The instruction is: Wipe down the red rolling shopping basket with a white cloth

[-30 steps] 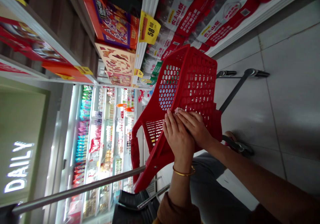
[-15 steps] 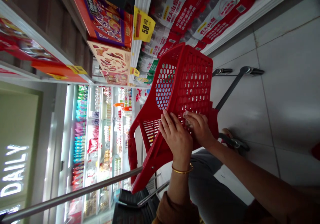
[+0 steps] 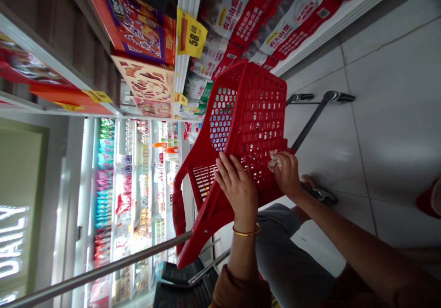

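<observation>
The view is turned on its side. A red plastic shopping cart (image 3: 263,115) with a lattice basket is in the middle. My left hand (image 3: 238,186), with a gold bracelet (image 3: 246,231) at the wrist, lies on the basket's top rim, fingers stretched out and slightly apart. My right hand (image 3: 288,172) is closed around a pale crumpled tissue (image 3: 274,161), pressed against the outside of the basket wall. The fingertips partly cover the tissue. The cart's red handle (image 3: 179,211) is at the left of the basket.
Shelves hold packs of red-labelled water bottles (image 3: 285,19) and boxed snacks (image 3: 138,28) beside the cart. Beyond are lit, stocked shelves (image 3: 138,170). A metal pole (image 3: 103,269) crosses the lower left. The tiled floor (image 3: 389,92), a cart wheel (image 3: 341,97) and a shoe (image 3: 430,200) are at right.
My right hand has moved with the tissue away from my left hand, down the basket wall. My left hand keeps its place on the rim. The whole view has shifted slightly.
</observation>
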A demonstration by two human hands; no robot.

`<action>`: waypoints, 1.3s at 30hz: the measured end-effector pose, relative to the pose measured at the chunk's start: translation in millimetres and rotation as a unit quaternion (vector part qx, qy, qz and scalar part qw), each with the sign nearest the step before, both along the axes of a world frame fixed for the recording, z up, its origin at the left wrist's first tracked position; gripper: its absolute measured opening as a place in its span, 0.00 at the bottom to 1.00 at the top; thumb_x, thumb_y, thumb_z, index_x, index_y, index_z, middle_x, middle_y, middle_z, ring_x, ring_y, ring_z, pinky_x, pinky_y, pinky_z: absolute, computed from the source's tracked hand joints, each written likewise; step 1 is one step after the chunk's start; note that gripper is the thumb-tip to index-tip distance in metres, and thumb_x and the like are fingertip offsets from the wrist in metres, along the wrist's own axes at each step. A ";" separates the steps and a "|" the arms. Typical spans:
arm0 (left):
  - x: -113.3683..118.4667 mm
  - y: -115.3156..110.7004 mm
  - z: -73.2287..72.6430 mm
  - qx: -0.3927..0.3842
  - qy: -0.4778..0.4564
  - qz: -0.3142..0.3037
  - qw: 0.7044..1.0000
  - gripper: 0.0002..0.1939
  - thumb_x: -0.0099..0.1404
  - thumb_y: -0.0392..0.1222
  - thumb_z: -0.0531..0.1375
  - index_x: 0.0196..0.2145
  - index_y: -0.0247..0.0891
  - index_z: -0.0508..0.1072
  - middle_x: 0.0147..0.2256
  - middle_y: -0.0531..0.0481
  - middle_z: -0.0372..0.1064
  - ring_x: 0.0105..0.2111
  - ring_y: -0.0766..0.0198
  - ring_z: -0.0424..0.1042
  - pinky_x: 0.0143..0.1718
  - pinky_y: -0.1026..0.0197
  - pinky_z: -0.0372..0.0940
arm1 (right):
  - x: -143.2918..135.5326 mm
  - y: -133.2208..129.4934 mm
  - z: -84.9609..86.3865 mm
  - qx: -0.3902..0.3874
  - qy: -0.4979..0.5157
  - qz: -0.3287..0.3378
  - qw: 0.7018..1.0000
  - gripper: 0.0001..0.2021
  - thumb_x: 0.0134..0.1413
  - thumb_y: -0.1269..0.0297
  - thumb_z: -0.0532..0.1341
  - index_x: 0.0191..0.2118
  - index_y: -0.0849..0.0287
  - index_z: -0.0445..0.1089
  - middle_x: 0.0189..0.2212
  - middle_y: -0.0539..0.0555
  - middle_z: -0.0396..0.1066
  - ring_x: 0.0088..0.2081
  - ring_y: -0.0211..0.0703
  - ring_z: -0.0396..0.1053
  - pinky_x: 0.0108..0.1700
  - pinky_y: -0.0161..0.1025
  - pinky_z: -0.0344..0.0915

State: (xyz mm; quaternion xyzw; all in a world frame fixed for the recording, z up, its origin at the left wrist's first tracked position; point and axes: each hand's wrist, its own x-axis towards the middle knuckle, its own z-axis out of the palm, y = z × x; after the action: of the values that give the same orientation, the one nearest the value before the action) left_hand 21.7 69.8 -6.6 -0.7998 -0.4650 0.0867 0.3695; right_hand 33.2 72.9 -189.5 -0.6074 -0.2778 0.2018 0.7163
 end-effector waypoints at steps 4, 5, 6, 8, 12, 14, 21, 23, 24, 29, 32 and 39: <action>-0.7 0.3 -1.4 -0.002 0.001 0.004 1.000 0.28 0.69 0.33 0.49 0.65 0.28 0.51 0.66 0.30 0.41 0.68 0.47 0.33 0.65 0.36 0.41 | 6.4 1.1 19.8 0.022 0.047 -0.011 0.999 0.14 0.60 0.71 0.52 0.51 0.58 0.65 0.46 0.60 0.65 0.50 0.51 0.64 0.53 0.53 0.65; -0.7 0.3 -1.6 -0.002 0.001 0.005 1.000 0.28 0.69 0.32 0.49 0.65 0.28 0.51 0.66 0.29 0.40 0.68 0.47 0.33 0.65 0.35 0.41 | 8.9 1.1 28.0 0.032 0.054 -0.006 0.998 0.14 0.60 0.70 0.52 0.51 0.57 0.65 0.46 0.60 0.65 0.51 0.50 0.64 0.53 0.53 0.65; -0.6 0.3 -1.6 -0.001 0.001 0.007 1.000 0.29 0.68 0.32 0.49 0.65 0.28 0.51 0.66 0.29 0.40 0.68 0.46 0.33 0.65 0.35 0.40 | 11.6 1.0 36.6 0.044 0.056 0.001 0.997 0.14 0.61 0.69 0.53 0.52 0.57 0.65 0.47 0.60 0.66 0.51 0.50 0.64 0.54 0.52 0.65; 0.0 0.0 -1.8 -0.001 -0.001 0.008 1.000 0.29 0.68 0.32 0.51 0.66 0.33 0.51 0.67 0.31 0.38 0.68 0.46 0.33 0.64 0.34 0.41 | 16.2 0.5 52.9 0.082 0.047 0.033 0.995 0.16 0.63 0.67 0.52 0.55 0.56 0.63 0.49 0.60 0.66 0.53 0.49 0.64 0.56 0.51 0.64; 2.4 -0.2 -4.6 -0.015 0.011 0.004 1.000 0.29 0.68 0.35 0.53 0.65 0.44 0.54 0.68 0.38 0.37 0.68 0.44 0.32 0.63 0.30 0.40 | 18.3 0.5 66.2 0.142 -0.021 0.097 0.985 0.20 0.66 0.60 0.47 0.60 0.57 0.59 0.56 0.60 0.65 0.58 0.50 0.62 0.58 0.52 0.61; 3.6 0.3 -7.5 -0.046 0.028 -0.004 0.999 0.28 0.69 0.34 0.51 0.65 0.43 0.54 0.67 0.41 0.42 0.68 0.46 0.34 0.64 0.31 0.37 | 15.8 1.2 61.1 0.139 -0.063 0.109 0.982 0.21 0.67 0.60 0.45 0.62 0.56 0.57 0.57 0.59 0.65 0.58 0.49 0.62 0.58 0.51 0.61; 3.1 2.4 -13.8 -0.091 0.037 -0.010 0.995 0.28 0.68 0.32 0.49 0.64 0.42 0.55 0.66 0.47 0.48 0.68 0.46 0.34 0.64 0.31 0.37 | 2.7 1.2 28.3 0.050 -0.097 0.045 0.993 0.17 0.65 0.68 0.51 0.57 0.56 0.64 0.52 0.58 0.70 0.54 0.47 0.65 0.54 0.47 0.62; 1.6 2.7 -13.5 -0.091 0.040 -0.009 0.995 0.29 0.67 0.31 0.49 0.65 0.42 0.55 0.66 0.47 0.48 0.68 0.47 0.33 0.64 0.31 0.38 | 0.3 1.1 20.7 0.033 -0.089 0.027 0.995 0.16 0.64 0.70 0.52 0.55 0.57 0.66 0.50 0.58 0.71 0.51 0.47 0.67 0.53 0.48 0.63; 1.1 2.8 -13.2 -0.092 0.042 -0.009 0.995 0.29 0.67 0.30 0.49 0.65 0.42 0.54 0.66 0.47 0.48 0.68 0.47 0.32 0.64 0.31 0.38 | -0.6 1.1 17.3 0.027 -0.082 0.022 0.996 0.16 0.63 0.70 0.52 0.55 0.57 0.67 0.49 0.58 0.71 0.50 0.47 0.67 0.53 0.48 0.63; 0.8 3.0 -11.7 -0.096 0.046 -0.005 0.994 0.31 0.66 0.29 0.48 0.65 0.42 0.52 0.66 0.47 0.47 0.68 0.47 0.31 0.65 0.32 0.38 | -3.1 0.3 5.3 0.020 -0.055 0.028 0.998 0.17 0.61 0.71 0.52 0.53 0.56 0.68 0.47 0.58 0.70 0.48 0.49 0.67 0.51 0.50 0.65; 0.3 3.6 -12.6 -0.092 0.045 -0.002 0.995 0.31 0.67 0.29 0.48 0.65 0.42 0.52 0.66 0.47 0.47 0.68 0.48 0.34 0.65 0.32 0.36 | -4.8 -0.5 -2.1 0.006 -0.038 0.020 0.999 0.17 0.59 0.71 0.52 0.53 0.56 0.67 0.48 0.58 0.68 0.49 0.50 0.66 0.51 0.51 0.66; -4.0 1.6 -27.1 -0.127 0.097 -0.005 0.987 0.30 0.66 0.28 0.49 0.65 0.39 0.54 0.67 0.44 0.45 0.68 0.49 0.40 0.64 0.34 0.43 | -8.1 -4.2 -48.4 -0.071 0.023 -0.012 0.997 0.20 0.55 0.74 0.50 0.53 0.58 0.64 0.48 0.60 0.65 0.50 0.52 0.63 0.52 0.58 0.64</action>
State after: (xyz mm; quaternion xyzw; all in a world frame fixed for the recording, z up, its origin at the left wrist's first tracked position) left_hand 17.6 71.4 -33.7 -0.8306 -0.4081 0.2202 0.3085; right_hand 25.0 68.7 -237.8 -0.6557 -0.2386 0.2262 0.6797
